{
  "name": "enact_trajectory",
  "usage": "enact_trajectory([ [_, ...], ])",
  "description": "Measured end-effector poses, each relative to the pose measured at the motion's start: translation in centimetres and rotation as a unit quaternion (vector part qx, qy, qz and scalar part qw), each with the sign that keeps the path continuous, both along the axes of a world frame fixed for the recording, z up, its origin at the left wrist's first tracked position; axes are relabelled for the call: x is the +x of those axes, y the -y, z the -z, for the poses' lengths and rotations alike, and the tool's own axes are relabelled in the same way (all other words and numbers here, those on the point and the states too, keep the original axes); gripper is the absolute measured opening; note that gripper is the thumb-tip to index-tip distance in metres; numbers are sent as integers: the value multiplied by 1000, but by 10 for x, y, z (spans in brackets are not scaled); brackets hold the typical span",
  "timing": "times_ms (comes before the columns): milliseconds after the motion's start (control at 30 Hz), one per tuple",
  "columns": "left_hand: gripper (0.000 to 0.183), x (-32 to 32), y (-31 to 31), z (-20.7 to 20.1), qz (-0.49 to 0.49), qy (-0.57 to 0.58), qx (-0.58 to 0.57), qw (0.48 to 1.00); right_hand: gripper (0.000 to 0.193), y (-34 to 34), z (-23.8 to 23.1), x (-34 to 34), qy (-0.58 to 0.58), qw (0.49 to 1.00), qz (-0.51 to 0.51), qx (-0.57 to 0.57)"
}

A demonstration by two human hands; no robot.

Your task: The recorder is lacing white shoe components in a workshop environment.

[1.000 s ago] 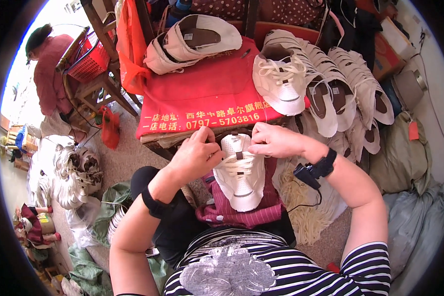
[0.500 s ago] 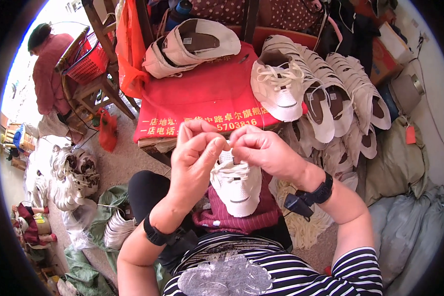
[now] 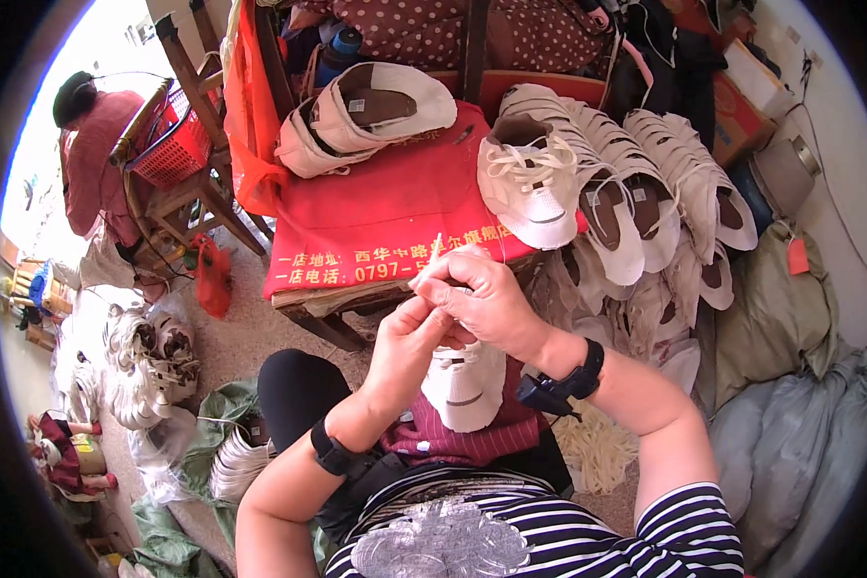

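A white shoe upper (image 3: 464, 387) rests on the maroon striped cloth (image 3: 511, 424) over my lap, its toe toward me and its laced part mostly hidden behind my hands. Just above it my hands meet, fingers closed and touching. My right hand (image 3: 486, 301) lies over the fingertips of my left hand (image 3: 405, 345). A short length of white shoelace (image 3: 436, 252) sticks up from between the fingers. Both hands pinch at this lace, though the exact grip of the left one is hidden behind the right fingers.
Ahead stands a stool with a red cover (image 3: 376, 226), bearing several stacked uppers (image 3: 395, 106) and a laced shoe upper (image 3: 528, 183). Rows of uppers (image 3: 645, 193) hang at its right. White laces (image 3: 592, 443) lie beside my lap. A person (image 3: 101, 159) sits far left, near a red basket (image 3: 173, 144).
My hands have come together and the right one has turned over the left fingertips. The lace end now points up. The head view has shifted slightly.
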State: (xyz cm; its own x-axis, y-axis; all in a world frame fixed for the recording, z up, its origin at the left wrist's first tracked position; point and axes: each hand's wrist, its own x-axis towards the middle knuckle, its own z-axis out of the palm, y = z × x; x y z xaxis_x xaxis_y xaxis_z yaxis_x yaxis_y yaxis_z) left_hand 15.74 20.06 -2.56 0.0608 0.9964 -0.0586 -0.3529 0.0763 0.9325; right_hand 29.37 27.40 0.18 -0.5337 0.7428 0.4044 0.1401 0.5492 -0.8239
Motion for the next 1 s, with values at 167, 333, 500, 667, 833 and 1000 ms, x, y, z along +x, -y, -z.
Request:
enact_trajectory([
  [167,23,-32,0,6,-26,-2,-30,999,13,-2,6,12,-241,876,-28,-417],
  [333,24,-90,5,26,-152,-120,-55,980,21,-22,38,87,-124,943,95,-295],
  [500,27,-88,13,39,-92,-225,-61,968,15,-13,41,100,31,972,138,-189],
  [667,23,-76,10,47,-55,-281,-14,958,6,-5,38,78,66,972,16,-224],
  [833,26,-70,8,40,-7,-321,-45,946,11,-8,32,72,152,975,28,-160],
  [1000,25,-66,2,31,17,-355,-106,929,11,-2,19,63,286,957,45,11],
])
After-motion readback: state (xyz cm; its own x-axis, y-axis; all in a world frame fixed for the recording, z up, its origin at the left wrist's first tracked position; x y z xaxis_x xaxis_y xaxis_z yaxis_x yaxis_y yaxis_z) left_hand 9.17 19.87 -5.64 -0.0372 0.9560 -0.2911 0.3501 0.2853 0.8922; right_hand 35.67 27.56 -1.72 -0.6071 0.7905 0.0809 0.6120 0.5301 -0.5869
